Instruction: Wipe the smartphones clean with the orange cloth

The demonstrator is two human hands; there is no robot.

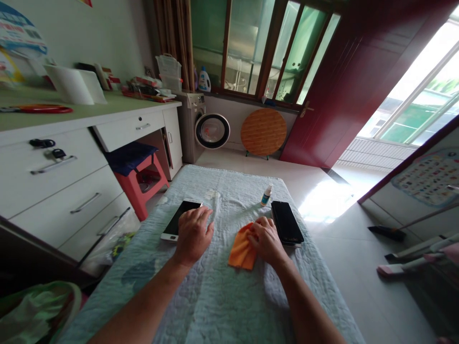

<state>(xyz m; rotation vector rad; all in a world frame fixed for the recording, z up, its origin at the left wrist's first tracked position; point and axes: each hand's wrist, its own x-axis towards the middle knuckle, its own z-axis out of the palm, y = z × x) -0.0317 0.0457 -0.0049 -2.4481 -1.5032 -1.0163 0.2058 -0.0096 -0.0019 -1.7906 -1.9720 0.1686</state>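
Observation:
On the quilted pale blue cloth (222, 296), my right hand (266, 239) has its fingers closed on an orange cleaning cloth (242, 251), which hangs to the left of the fingers. My left hand (194, 233) is at the right edge of a white-framed smartphone (175, 224) with a dark screen, partly covering it; its fingers are spread and nothing shows in them. Right of my right hand lies a black smartphone (287, 222), its screen dark, with something pale under its near end. A small spray bottle (266, 195) with a blue label stands upright beyond my right hand.
At left stands a white desk (46, 177) with a paper roll (71, 85) on top. A red stool (139, 179) is beside it. Farther back are a washing machine (188, 124) with its round door ajar and a round wooden tabletop (263, 131). A broom (389, 233) lies at right.

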